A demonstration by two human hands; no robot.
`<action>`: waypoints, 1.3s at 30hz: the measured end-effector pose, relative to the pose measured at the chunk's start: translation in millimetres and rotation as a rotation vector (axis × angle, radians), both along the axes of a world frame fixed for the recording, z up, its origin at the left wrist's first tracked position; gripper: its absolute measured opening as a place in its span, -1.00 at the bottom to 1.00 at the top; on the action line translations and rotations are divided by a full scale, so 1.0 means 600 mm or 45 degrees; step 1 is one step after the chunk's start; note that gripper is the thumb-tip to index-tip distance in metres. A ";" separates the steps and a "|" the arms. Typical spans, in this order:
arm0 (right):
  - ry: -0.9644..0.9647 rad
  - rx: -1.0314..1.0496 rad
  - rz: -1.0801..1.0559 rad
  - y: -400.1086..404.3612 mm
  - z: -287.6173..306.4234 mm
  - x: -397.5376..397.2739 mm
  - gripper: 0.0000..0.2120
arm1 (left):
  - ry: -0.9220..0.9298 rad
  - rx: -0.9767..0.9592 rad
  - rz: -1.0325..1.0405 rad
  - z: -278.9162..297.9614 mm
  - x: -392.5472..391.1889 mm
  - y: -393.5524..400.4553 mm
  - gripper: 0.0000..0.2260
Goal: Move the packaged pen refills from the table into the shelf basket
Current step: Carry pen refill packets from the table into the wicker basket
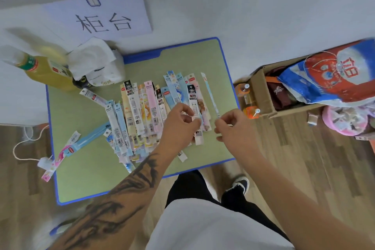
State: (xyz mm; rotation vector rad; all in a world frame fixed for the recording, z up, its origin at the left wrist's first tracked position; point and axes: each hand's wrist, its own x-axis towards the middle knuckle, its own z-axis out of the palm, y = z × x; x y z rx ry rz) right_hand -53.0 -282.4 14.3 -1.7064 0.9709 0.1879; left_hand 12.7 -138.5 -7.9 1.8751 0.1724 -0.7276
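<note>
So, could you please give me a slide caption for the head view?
Both hands, left hand and right hand, pinch packaged pen refills spread on the green table.

Refill packets spread on a small table

The packets (142,115) lie mid-table (85,168); a bottle (44,69) stands at its far-left corner, a cardboard box (261,95) to its right.

- Low green table (85,168), blue-edged
- Refill packets (142,111) spread across its middle
- Drink bottle (46,71), far left
- White bag (97,63) beside it
</note>
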 end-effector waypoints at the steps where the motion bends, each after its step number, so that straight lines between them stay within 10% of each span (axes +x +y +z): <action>1: -0.027 0.057 -0.062 -0.016 0.009 -0.017 -0.90 | 0.017 -0.015 0.007 0.009 -0.011 -0.015 -0.78; 24: -0.646 0.570 -1.164 -0.543 0.125 -0.652 -0.90 | -0.137 -0.198 -0.871 0.196 -0.504 -0.702 -0.81; 39: -0.666 0.420 -1.718 -0.824 0.097 -0.760 -0.96 | 0.022 -0.251 -1.395 0.126 -0.599 -1.110 -0.86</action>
